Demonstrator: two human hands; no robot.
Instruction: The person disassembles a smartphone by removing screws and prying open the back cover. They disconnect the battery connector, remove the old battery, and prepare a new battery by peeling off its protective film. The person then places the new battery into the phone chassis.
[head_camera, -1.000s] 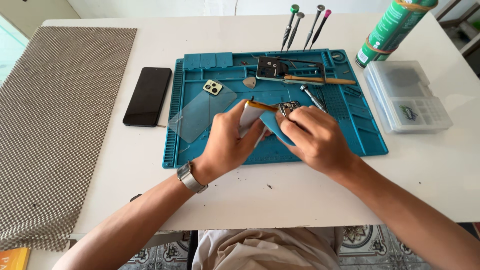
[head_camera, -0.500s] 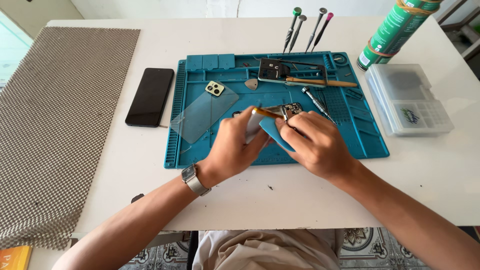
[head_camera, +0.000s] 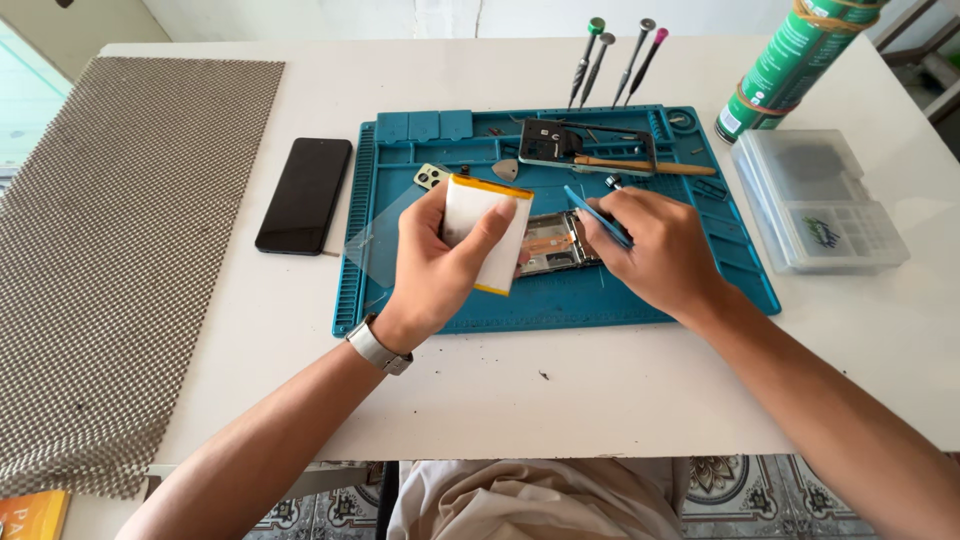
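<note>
My left hand (head_camera: 435, 265) grips a flat white phone battery (head_camera: 482, 225) with a yellow edge, lifted clear above the teal repair mat (head_camera: 450, 305). My right hand (head_camera: 655, 250) holds a thin blue plastic pry card (head_camera: 592, 212) and rests on the opened phone body (head_camera: 553, 243), whose inner parts show between the two hands. A wristwatch (head_camera: 378, 347) sits on my left wrist.
A black phone (head_camera: 304, 194) lies left of the mat. On the mat lie a clear glass sheet (head_camera: 372, 245), a camera piece (head_camera: 431, 176), a dark panel (head_camera: 550, 143) and a wooden-handled tool (head_camera: 645, 166). Screwdrivers (head_camera: 612, 60), a green can (head_camera: 785, 65), a clear parts box (head_camera: 820, 200), a mesh mat (head_camera: 110, 250).
My left hand has lifted the white battery up out of the opened phone. My right hand stays on the phone with the blue card.
</note>
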